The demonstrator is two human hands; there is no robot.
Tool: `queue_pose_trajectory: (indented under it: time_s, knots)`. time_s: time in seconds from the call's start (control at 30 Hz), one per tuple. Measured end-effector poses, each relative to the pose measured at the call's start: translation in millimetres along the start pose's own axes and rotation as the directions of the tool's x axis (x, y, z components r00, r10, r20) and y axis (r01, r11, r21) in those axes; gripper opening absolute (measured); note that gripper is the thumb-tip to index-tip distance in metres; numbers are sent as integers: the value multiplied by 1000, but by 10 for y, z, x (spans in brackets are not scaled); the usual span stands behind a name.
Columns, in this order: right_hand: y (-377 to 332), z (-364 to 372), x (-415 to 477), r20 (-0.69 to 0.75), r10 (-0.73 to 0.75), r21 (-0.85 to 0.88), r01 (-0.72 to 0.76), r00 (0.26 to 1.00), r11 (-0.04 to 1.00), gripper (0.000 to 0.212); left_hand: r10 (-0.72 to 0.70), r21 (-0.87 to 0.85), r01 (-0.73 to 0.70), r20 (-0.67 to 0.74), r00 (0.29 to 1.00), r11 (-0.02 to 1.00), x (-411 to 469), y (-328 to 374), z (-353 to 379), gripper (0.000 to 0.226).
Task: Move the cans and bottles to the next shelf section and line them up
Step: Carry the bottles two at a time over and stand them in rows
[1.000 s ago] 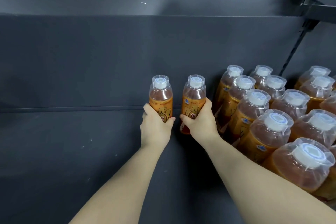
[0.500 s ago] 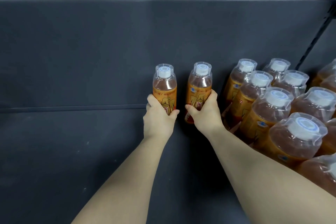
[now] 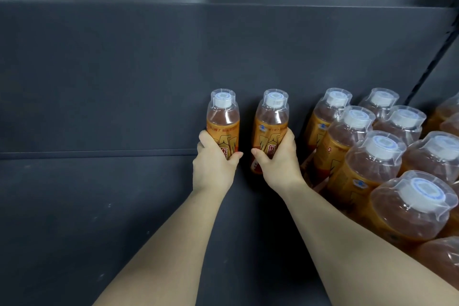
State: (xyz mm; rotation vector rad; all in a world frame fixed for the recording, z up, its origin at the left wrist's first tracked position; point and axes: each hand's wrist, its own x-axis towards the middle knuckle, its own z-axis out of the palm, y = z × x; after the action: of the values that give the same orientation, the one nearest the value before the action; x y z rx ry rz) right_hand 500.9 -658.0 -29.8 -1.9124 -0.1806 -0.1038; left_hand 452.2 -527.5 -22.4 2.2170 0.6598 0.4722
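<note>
one dark shelf floor fills lower view, dark back panel behind it. many orange-label bottles with white caps stand packed in rows at right side of shelf. two more bottles stand apart from this group, to its left, near back panel, both upright, small gap between them. left hand grasps left bottle around label, thumb on front. right hand grasps right bottle same way. left bottle bottom hidden by hand.

Orange-labelled bottles with white caps on a dark grey shelf.
</note>
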Motion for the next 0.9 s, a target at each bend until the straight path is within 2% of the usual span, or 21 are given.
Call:
queue_pose_trajectory:
  time_s: [0.2, 0.9]
  knots:
    - [-6, 3, 27, -1, -2, -67, 2, 1000, 998, 77, -1, 5, 1, -10, 1000, 1000, -2, -19, 20, 86]
    - [56, 25, 55, 2, -10, -34, 10, 1000, 999, 75, -5, 65, 8, -54, 999, 998, 12, 5, 105, 83]
